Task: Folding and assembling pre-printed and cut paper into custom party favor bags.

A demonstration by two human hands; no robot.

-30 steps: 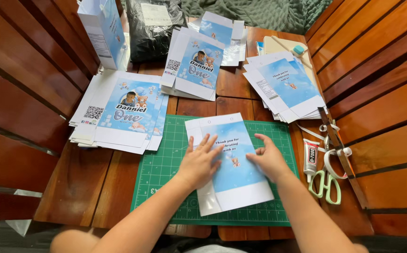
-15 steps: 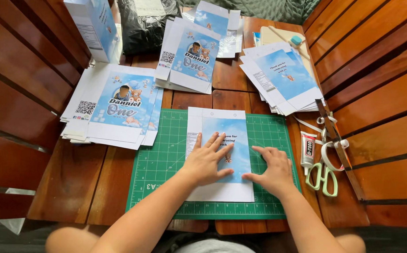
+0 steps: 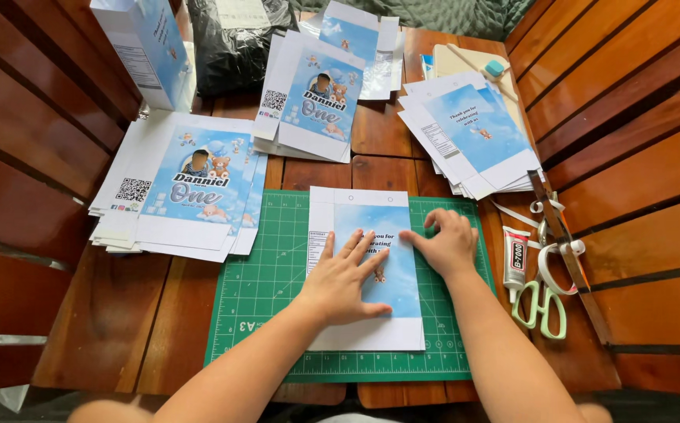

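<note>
Near the middle of the frame, a flat paper box sheet (image 3: 367, 266) lies on a green cutting mat (image 3: 262, 290) on the wooden worktop (image 3: 105, 329). Left hand (image 3: 344, 278) presses flat on it, fingers spread apart, likely to keep it from sliding. Right hand (image 3: 446, 244) pushes on its right edge, fingers bent together, maybe to crease it. It is white with a blue sky picture. Glue tube (image 3: 515, 256) and green scissors (image 3: 542, 305) wait at the right.

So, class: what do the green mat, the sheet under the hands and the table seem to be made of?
Green mat: probably soft plastic or rubber, matt, with a printed white grid. Sheet: thin printed card or paper, lying flat, slight sheen. Table: wooden planks, reddish-brown, glossy varnish with visible grain.
</note>
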